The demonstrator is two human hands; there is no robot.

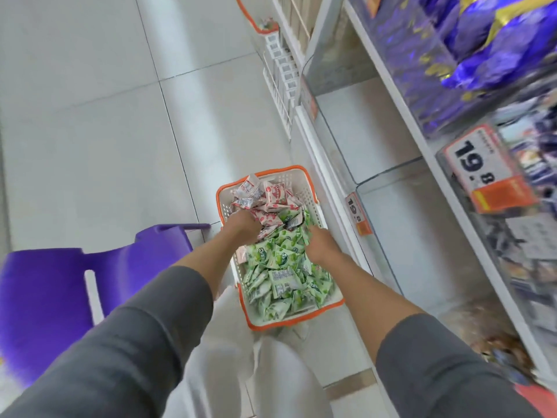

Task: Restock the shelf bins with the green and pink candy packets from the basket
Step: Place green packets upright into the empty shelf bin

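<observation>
A white basket with an orange rim (pixel 297 321) stands on the floor beside the shelf. Pink candy packets (pixel 265 197) fill its far half and green candy packets (pixel 280 279) its near half. My left hand (pixel 242 226) is dug into the pile where pink meets green, fingers buried among the packets. My right hand (pixel 319 244) is pushed into the green packets at the basket's right side, fingers hidden too. Clear shelf bins (pixel 391 206) on the lowest shelf to the right look bare inside.
A purple plastic stool (pixel 90 267) stands left of the basket. A second orange-rimmed basket (pixel 259 22) sits farther down the aisle. The upper shelf holds blue and purple snack bags (pixel 488 43) and orange price tags (pixel 488 167). Pale tiled floor lies to the left.
</observation>
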